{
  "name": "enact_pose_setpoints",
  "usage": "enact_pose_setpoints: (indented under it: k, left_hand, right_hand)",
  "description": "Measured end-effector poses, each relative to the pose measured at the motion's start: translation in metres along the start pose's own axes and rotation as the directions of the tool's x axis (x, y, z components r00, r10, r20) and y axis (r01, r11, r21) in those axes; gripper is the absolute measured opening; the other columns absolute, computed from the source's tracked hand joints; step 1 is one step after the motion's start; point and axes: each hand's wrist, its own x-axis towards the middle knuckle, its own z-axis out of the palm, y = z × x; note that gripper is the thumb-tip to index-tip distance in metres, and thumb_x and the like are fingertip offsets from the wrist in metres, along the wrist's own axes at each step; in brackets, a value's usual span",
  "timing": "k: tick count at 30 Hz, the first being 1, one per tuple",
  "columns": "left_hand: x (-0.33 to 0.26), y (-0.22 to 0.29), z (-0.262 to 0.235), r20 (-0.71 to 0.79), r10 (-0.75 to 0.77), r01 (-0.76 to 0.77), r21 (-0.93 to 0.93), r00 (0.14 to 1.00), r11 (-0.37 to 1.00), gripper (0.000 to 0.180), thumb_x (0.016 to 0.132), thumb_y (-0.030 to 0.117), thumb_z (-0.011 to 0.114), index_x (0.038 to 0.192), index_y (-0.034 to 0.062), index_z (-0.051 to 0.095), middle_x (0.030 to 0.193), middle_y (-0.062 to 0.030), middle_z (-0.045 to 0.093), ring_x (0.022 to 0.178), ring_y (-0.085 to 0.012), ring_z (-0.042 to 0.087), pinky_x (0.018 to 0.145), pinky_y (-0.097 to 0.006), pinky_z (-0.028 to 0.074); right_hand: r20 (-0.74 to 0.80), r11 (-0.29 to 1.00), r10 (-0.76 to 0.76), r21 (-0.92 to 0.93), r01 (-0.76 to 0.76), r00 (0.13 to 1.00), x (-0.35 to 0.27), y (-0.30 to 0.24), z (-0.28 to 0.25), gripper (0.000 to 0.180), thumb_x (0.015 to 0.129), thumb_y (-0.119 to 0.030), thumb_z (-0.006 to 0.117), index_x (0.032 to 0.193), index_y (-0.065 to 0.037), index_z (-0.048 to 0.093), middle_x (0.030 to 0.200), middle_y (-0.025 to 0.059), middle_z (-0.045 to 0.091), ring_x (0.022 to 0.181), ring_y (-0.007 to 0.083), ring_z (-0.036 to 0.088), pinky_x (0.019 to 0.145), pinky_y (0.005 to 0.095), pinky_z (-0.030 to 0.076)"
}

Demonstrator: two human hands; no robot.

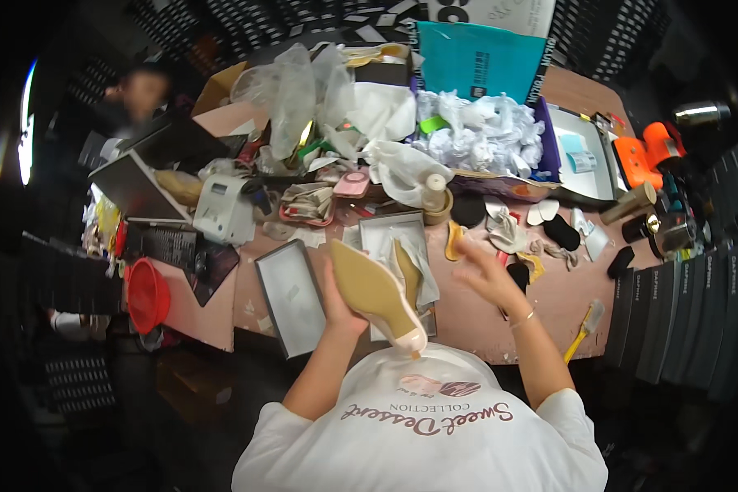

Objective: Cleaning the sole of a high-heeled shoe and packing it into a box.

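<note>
My left hand (342, 305) is closed around the side of a pale heeled shoe (371, 285). Its tan sole faces up, with the toe pointing away from me and the heel towards my shirt. Beneath it lies a grey shoebox (391, 220) with white tissue paper and a second tan-soled shoe (407, 269) in it, partly covered by the held shoe. To the right, my right hand (490, 283) hovers over the table with its fingers apart, holding nothing. A yellowish curved piece (454, 241) lies just beyond those fingers.
A grey box lid or tray (289, 298) lies left of the shoebox. Farther left are a red basket (147, 295), a white label printer (221, 211) and a laptop (143, 190). Crumpled paper (480, 135) fills a purple-edged box. A yellow-handled brush (583, 332) and stacked shoeboxes (672, 320) are at right.
</note>
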Motion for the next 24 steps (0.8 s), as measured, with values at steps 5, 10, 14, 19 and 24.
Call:
enact_pose_setpoints:
  k: [5,10,14,19,24]
  left_hand:
    - [0.011,-0.023,0.016,0.292,-0.075,0.025,0.172,0.953,0.985,0.062,0.096,0.060,0.037,0.120,0.0060,0.055,0.110,-0.0101,0.063,0.102,-0.0257,0.061,0.091,-0.041,0.049]
    - [0.039,-0.055,-0.042,0.225,-0.024,-0.158,0.752,0.974,0.640,0.068,0.098,0.041,0.049,0.147,-0.0001,0.028,0.145,-0.0197,0.038,0.136,-0.0264,0.036,0.110,-0.036,0.030]
    - [0.066,-0.110,-0.119,0.174,-0.167,-0.066,0.858,0.971,0.509,0.075,0.085,0.012,0.066,0.146,0.0005,0.024,0.138,-0.0199,0.045,0.127,-0.0257,0.045,0.104,-0.037,0.038]
    - [0.086,-0.132,-0.143,0.181,-0.115,-0.116,0.899,0.977,0.422,0.057,0.077,-0.001,0.069,0.128,0.0014,0.043,0.116,-0.0120,0.060,0.102,-0.0203,0.061,0.088,-0.033,0.049]
    - [0.037,-0.094,-0.098,0.235,-0.049,-0.144,0.733,0.971,0.665,0.049,0.077,-0.001,0.070,0.122,0.0019,0.051,0.110,-0.0092,0.063,0.098,-0.0189,0.062,0.087,-0.032,0.050]
  right_hand:
    - [0.478,0.679,0.059,0.625,-0.386,0.877,-0.044,-0.028,0.073,0.052,0.082,-0.016,0.075,0.128,-0.001,0.054,0.115,0.0045,0.062,0.104,0.0123,0.058,0.091,0.0299,0.047]
    - [0.244,0.612,0.239,0.714,-0.341,0.940,-0.076,-0.013,0.055,0.045,0.081,-0.010,0.076,0.121,-0.001,0.058,0.110,0.0030,0.064,0.098,0.0098,0.059,0.086,0.0271,0.049]
    - [0.046,0.732,0.260,0.643,-0.228,0.965,-0.097,-0.022,0.030,0.044,0.082,-0.010,0.074,0.122,0.000,0.057,0.114,0.0054,0.064,0.102,0.0119,0.059,0.090,0.0280,0.048]
    - [0.031,0.642,0.288,0.735,-0.217,0.957,-0.108,-0.029,0.034,0.048,0.083,-0.010,0.073,0.126,0.001,0.054,0.115,0.0065,0.063,0.102,0.0136,0.059,0.092,0.0292,0.047]
    - [-0.043,0.606,0.275,0.784,-0.138,0.961,-0.099,-0.001,0.044,0.052,0.082,-0.010,0.074,0.128,0.001,0.052,0.118,0.0067,0.062,0.102,0.0140,0.060,0.092,0.0299,0.047]
